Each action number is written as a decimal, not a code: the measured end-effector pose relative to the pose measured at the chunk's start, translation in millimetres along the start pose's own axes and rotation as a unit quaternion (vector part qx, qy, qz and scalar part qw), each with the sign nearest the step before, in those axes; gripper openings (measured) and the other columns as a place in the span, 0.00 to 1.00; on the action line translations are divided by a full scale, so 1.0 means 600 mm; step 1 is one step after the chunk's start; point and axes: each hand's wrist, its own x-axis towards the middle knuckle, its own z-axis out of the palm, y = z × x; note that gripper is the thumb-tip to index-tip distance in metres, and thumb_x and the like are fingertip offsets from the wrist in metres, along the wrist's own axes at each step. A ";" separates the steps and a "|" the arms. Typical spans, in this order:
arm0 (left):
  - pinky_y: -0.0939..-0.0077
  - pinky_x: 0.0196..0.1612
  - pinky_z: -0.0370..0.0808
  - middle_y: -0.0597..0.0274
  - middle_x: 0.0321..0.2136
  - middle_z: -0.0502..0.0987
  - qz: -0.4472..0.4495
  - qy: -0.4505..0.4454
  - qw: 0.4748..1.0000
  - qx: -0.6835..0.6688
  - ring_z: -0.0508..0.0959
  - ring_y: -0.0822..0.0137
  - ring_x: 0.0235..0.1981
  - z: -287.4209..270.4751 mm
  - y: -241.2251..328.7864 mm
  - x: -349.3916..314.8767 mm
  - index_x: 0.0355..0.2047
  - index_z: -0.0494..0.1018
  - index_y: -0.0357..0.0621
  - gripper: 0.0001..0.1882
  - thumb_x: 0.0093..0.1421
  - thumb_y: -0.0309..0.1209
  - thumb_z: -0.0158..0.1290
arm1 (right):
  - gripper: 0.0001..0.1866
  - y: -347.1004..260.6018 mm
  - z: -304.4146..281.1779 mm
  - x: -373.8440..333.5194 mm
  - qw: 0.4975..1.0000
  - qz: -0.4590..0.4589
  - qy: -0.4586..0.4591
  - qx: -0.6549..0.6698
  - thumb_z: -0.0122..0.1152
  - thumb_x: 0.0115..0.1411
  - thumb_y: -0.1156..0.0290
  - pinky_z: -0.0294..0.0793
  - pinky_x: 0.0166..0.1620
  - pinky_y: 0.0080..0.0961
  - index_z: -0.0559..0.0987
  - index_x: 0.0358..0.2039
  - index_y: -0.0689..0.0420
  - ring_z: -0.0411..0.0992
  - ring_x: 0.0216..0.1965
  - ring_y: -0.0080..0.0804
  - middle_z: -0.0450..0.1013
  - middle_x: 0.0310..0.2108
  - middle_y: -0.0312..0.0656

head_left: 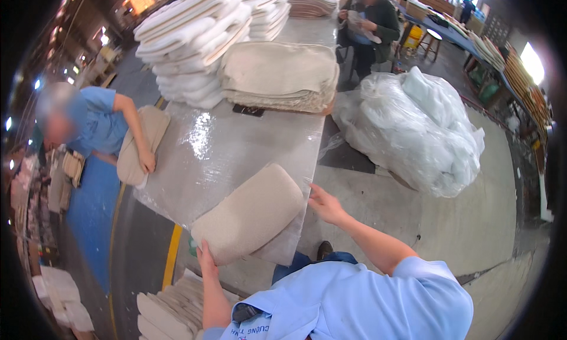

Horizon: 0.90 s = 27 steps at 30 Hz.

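Observation:
A beige, thick fabric pad (248,213) with rounded corners lies aslant at the near end of the plastic-covered table (254,136). My left hand (207,262) grips its lower left edge; some of the fingers are hidden beneath it. Just off the pad's right end, beside the table edge, my right hand (326,205) is held with its fingers apart and nothing in them. A small green thing (192,245), too small to name, shows next to the pad's left corner.
Farther up the table stand a beige pad stack (277,74) and tall white padded stacks (189,38). A dark flat object (248,110) lies before them. Right of the table is a big plastic-wrapped bundle (413,133). More pads (168,310) are low left. Co-workers handle pieces left and behind.

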 end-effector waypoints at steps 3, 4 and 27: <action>0.54 0.69 0.67 0.53 0.75 0.58 0.039 0.009 0.999 0.028 0.65 0.52 0.71 0.012 0.009 -0.002 0.80 0.45 0.51 0.45 0.73 0.49 0.55 | 0.36 -0.018 0.036 0.043 0.999 -0.040 0.014 -0.023 0.59 0.71 0.51 0.77 0.57 0.36 0.62 0.76 0.40 0.79 0.50 0.45 0.78 0.53 0.52; 0.53 0.69 0.67 0.53 0.75 0.58 0.049 0.000 0.998 0.038 0.65 0.53 0.71 0.033 0.014 0.004 0.80 0.44 0.53 0.45 0.73 0.49 0.55 | 0.36 -0.014 0.031 0.052 0.998 -0.048 0.028 -0.041 0.58 0.71 0.50 0.77 0.57 0.37 0.62 0.76 0.40 0.79 0.50 0.45 0.78 0.53 0.52; 0.64 0.21 0.73 0.57 0.46 0.81 -0.256 -0.231 0.934 0.089 0.82 0.57 0.31 -0.094 0.126 0.080 0.61 0.70 0.53 0.23 0.73 0.51 0.50 | 0.27 -0.123 0.075 -0.089 0.959 0.039 0.279 -0.019 0.46 0.76 0.48 0.76 0.44 0.40 0.86 0.40 0.57 0.81 0.38 0.50 0.82 0.33 0.53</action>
